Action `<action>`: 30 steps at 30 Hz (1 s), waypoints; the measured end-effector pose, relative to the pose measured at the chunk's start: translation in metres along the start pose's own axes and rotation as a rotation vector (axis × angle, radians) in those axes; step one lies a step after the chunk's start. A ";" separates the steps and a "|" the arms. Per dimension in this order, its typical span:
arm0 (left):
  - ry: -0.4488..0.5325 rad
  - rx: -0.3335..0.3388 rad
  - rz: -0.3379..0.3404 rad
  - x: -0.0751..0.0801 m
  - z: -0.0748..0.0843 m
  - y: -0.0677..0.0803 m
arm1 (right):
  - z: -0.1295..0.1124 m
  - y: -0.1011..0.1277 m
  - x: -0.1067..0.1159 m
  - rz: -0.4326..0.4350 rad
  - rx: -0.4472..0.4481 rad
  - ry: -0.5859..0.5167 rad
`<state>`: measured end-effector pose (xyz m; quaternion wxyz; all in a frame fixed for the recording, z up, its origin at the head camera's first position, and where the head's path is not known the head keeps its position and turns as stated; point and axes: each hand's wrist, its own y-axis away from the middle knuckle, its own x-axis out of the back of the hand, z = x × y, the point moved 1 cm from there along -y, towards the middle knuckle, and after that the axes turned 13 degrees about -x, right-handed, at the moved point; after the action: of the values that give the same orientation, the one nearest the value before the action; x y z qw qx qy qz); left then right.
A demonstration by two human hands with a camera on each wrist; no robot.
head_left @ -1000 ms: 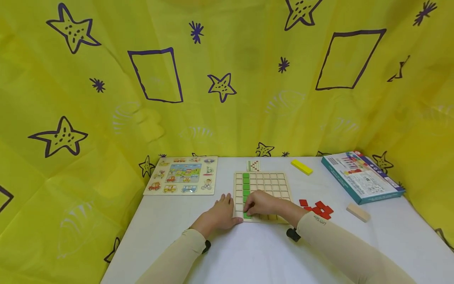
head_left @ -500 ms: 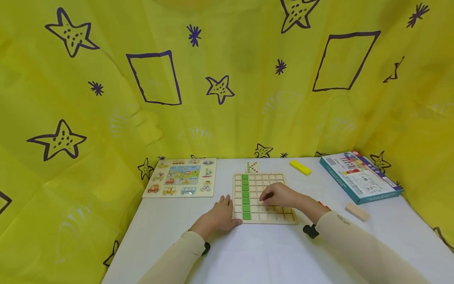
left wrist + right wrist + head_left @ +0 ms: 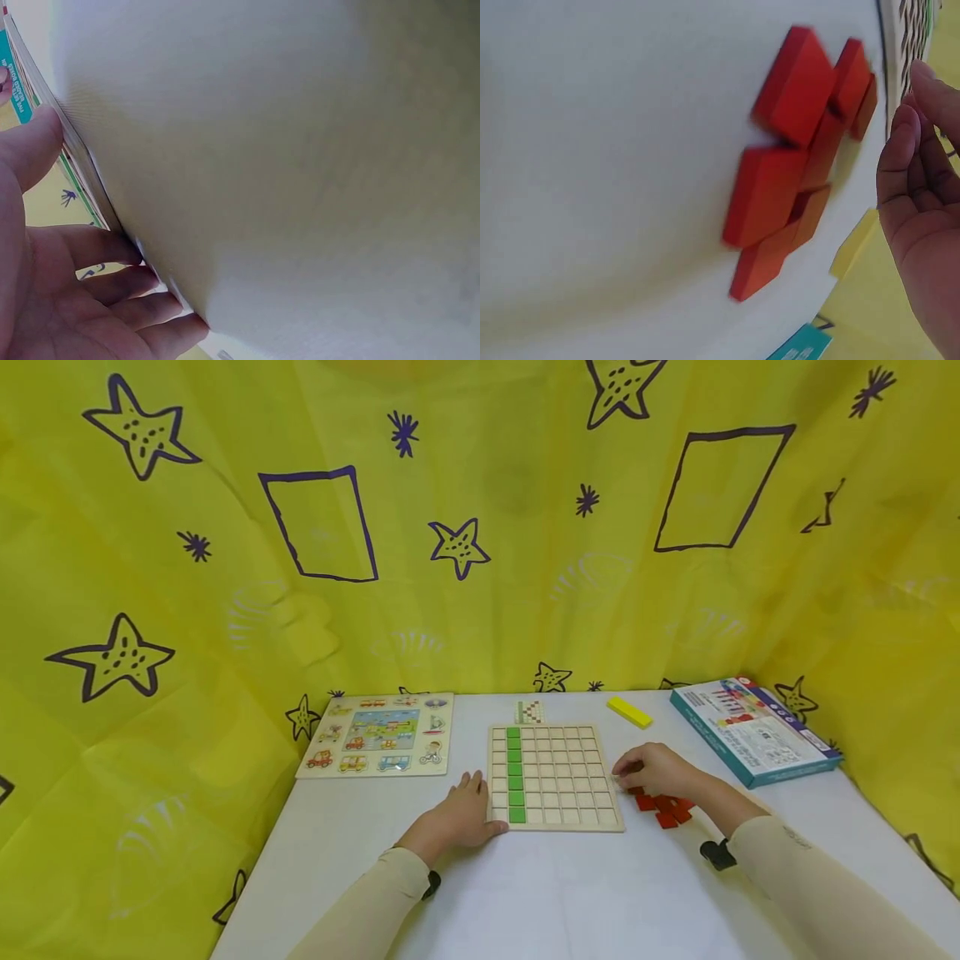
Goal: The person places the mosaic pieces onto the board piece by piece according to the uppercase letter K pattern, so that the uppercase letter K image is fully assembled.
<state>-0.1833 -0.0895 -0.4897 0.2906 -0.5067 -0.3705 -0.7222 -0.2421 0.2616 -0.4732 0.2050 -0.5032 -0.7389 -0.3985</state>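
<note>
- Half a second ago the right hand (image 3: pixel 658 770) was over the grid board (image 3: pixel 570 771); now it is just beyond the board's right edge, next to the red tiles (image 3: pixel 670 807), its fingers loosely curved and the thumb near their tips.
- The left hand (image 3: pixel 461 814) has stayed at the board's left edge, fingers extended, thumb by the near left corner.
- The column of green squares (image 3: pixel 515 769), second from the left, is unchanged; the board lies flat on the worktop (image 3: pixel 555 893) between the hands.
- The red tiles, nearly covered by the right forearm earlier, show again in a loose cluster, some still partly behind the hand.
- The pale wooden block, visible to the right before, is now hidden by the right forearm.
- The left wrist view is mostly a blurred pale surface.
- On the teal-edged box (image 3: pixel 757 732), far right, the print is too small to read.
- Dark lettering on the right sleeve (image 3: pixel 813 860) is illegible.
</note>
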 end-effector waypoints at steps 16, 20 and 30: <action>-0.010 -0.008 0.003 0.002 0.002 0.003 | 0.027 -0.003 0.009 0.007 -0.051 0.082; -0.013 -0.009 0.001 0.003 0.003 0.003 | 0.023 -0.001 0.009 0.006 -0.018 0.102; -0.019 -0.014 0.006 0.001 0.000 0.002 | 0.023 -0.002 0.009 0.004 -0.015 0.017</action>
<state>-0.1822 -0.0904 -0.4882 0.2857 -0.5164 -0.3667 -0.7192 -0.2449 0.2849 -0.4814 0.2082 -0.5028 -0.7332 -0.4078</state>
